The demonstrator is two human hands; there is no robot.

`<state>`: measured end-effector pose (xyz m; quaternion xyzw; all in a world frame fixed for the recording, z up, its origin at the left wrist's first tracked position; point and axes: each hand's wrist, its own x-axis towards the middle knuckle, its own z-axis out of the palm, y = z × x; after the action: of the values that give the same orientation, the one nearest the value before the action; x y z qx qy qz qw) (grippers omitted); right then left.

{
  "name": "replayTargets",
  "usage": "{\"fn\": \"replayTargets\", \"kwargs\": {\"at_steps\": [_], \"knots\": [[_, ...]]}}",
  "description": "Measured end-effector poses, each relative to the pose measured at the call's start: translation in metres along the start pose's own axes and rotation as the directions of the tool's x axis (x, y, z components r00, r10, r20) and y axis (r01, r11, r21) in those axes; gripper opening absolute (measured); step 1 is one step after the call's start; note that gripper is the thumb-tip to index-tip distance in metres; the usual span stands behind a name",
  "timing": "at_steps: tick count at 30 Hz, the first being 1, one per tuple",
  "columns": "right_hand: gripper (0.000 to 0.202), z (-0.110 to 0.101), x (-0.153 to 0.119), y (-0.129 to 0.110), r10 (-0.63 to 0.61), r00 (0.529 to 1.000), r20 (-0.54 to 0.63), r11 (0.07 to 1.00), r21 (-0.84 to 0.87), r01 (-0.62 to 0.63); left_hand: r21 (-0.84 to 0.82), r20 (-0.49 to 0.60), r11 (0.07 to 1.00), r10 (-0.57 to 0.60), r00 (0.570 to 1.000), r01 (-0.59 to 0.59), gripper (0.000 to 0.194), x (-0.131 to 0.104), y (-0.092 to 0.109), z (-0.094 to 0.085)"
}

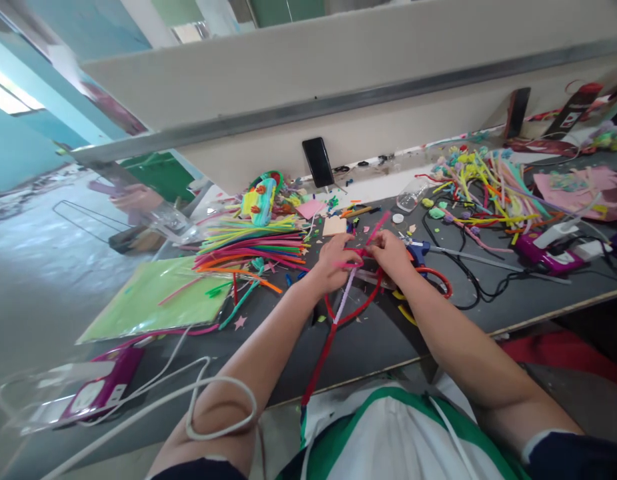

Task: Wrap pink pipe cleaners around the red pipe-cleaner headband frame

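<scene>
Here both hands, left hand [337,261] and right hand [391,255], meet, fingers pinching pink pipe cleaners [357,259].

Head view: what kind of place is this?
Probably a craft workbench in a workshop or classroom. A pile of coloured pipe cleaners, a blue glue gun and paper scraps cover the grey table; the left hand and right hand twist pink pipe cleaners.

A craft workshop bench is showing here: a long grey worktable [368,347] is lying under heaps of coloured pipe cleaners [253,243], foam scraps and felt sheets [153,297], glue guns [543,250] are trailing cords across it, and a neighbouring station's pipe-cleaner pile [488,183] is sitting against the low partition wall [338,87].
</scene>
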<state>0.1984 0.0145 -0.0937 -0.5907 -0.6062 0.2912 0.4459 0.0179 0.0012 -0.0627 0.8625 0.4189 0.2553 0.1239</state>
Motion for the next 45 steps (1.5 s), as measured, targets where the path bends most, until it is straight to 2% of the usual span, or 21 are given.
{"fn": "replayTargets", "kwargs": {"at_steps": [3,6,9,11,13,16,19,23,25,28,32,36,40,45], "knots": [[0.019,-0.002,-0.002,0.001,-0.013,0.998,-0.063,1.000,-0.004,0.012,-0.062,-0.011,0.997,0.039,0.999,-0.040,0.028,0.005,-0.015,-0.011],[0.023,-0.006,-0.006,0.001,-0.183,0.983,-0.011,0.982,-0.046,0.182,-0.098,-0.076,0.993,-0.065,0.995,0.057,0.026,0.018,-0.022,-0.015],[0.037,-0.009,-0.011,0.000,-0.413,0.899,0.148,0.893,-0.128,0.431,-0.169,-0.005,0.979,-0.113,0.994,0.110,0.030,0.035,-0.021,-0.014],[0.045,-0.010,-0.015,-0.002,-0.479,0.839,0.257,0.826,-0.192,0.530,-0.254,0.067,0.960,-0.106,0.992,0.120,0.034,0.044,-0.018,-0.012],[0.043,-0.010,-0.017,-0.003,-0.481,0.811,0.332,0.786,-0.246,0.567,-0.350,0.138,0.929,-0.077,0.987,0.121,0.037,0.048,-0.014,-0.011],[0.025,-0.008,-0.018,-0.003,-0.479,0.797,0.368,0.766,-0.267,0.585,-0.457,0.197,0.878,-0.054,0.979,0.140,0.037,0.047,-0.009,-0.010],[0.014,-0.007,-0.015,-0.001,-0.499,0.797,0.341,0.772,-0.242,0.588,-0.496,0.162,0.856,-0.077,0.984,0.149,0.030,0.044,-0.008,-0.008],[0.011,-0.007,-0.012,0.000,-0.540,0.780,0.318,0.784,-0.149,0.603,-0.491,0.137,0.851,-0.136,0.981,0.186,0.018,0.042,-0.011,0.001],[0.009,-0.007,-0.011,0.000,-0.538,0.782,0.314,0.794,-0.125,0.596,-0.504,0.118,0.836,-0.181,0.976,0.216,0.016,0.042,-0.012,0.008],[0.007,-0.008,-0.010,0.000,-0.525,0.800,0.291,0.811,-0.114,0.573,-0.504,0.032,0.834,-0.243,0.969,0.226,0.017,0.040,-0.010,0.015],[0.003,-0.008,-0.009,0.000,-0.505,0.846,0.172,0.836,-0.148,0.529,-0.387,-0.067,0.878,-0.330,0.942,0.280,0.014,0.031,-0.007,0.014],[0.017,-0.009,-0.008,0.002,-0.445,0.895,0.041,0.875,-0.195,0.444,-0.287,-0.157,0.931,-0.277,0.948,0.225,0.006,0.016,-0.009,0.011],[0.022,-0.007,-0.007,0.004,-0.373,0.926,-0.055,0.910,-0.215,0.353,-0.277,-0.260,0.942,-0.264,0.929,0.190,0.003,0.000,-0.009,0.011],[0.022,-0.002,-0.008,0.008,-0.352,0.931,-0.094,0.922,-0.205,0.328,-0.289,-0.271,0.938,-0.271,0.924,0.190,0.007,-0.012,-0.005,0.009]]}}
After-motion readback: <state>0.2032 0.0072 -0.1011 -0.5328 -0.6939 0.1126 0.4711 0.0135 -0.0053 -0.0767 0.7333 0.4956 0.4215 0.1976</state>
